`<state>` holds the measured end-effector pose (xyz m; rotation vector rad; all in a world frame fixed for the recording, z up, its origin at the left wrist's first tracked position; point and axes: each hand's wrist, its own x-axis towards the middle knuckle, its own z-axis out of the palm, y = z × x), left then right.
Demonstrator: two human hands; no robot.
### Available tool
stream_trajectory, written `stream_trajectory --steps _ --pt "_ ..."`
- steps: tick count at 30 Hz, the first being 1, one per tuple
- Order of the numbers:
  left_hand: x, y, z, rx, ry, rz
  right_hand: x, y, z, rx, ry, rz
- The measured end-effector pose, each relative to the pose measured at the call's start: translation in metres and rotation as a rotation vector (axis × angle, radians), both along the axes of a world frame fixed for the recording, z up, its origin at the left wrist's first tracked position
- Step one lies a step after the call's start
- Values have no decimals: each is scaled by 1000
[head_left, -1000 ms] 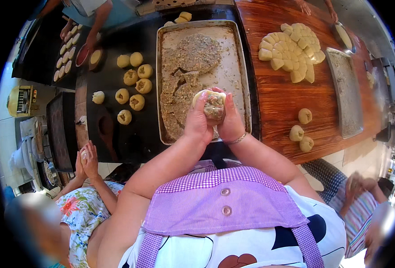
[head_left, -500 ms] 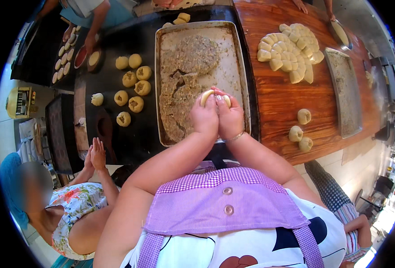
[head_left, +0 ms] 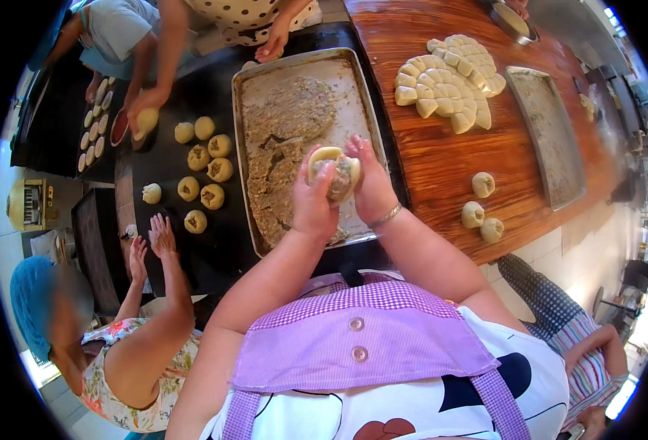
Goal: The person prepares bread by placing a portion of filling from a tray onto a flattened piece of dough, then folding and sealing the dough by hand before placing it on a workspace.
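Observation:
Over the large metal tray [head_left: 346,224] of crumbly filling [head_left: 280,103] I hold an open dough round [head_left: 327,153] with pale, flecked filling [head_left: 337,180] inside. My left hand [head_left: 314,194] is wrapped round its left side, thumb on the filling. My right hand [head_left: 368,187] is cupped against its right side, fingers pointing up. Several stuffed dough balls [head_left: 220,169] sit on the black surface left of the tray.
Right, the wooden table [head_left: 426,169] holds cut dough pieces [head_left: 450,92], three balls [head_left: 483,183] and a long tray [head_left: 547,136]. A co-worker in a blue cap [head_left: 34,297] is at left; others' hands [head_left: 269,48] reach from beyond. Another person [head_left: 588,345] is at right.
The dough in my hands, pinched together half a second ago, is spread open again. The left co-worker's joined palms have parted and risen. More of the people across the table shows, one arm reaching down.

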<state>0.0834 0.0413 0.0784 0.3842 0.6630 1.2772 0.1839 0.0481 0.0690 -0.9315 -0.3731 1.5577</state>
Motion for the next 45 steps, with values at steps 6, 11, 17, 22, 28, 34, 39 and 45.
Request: stream_trajectory --steps 6,11,17,22,28,34,39,45 --pt "17 -10 -11 176 373 65 -1 -6 -20 91 -202 43" --pt "17 -11 -32 206 331 102 -21 -15 -32 107 -281 -106" --pt "13 11 -11 229 336 -146 -12 -4 -13 76 78 -267" --pt "0 6 -12 -28 1 -179 -20 -3 2 82 -179 -236" --pt "9 -3 -1 -39 166 -148 1 -14 -1 193 -308 -125" --pt "17 -3 3 102 457 -71 -12 -12 -18 212 -362 -180" --pt "16 14 25 28 -36 -220 -7 12 -9 69 204 -281" --pt "6 -3 16 197 124 -224 -2 -8 -10 310 -640 -199"
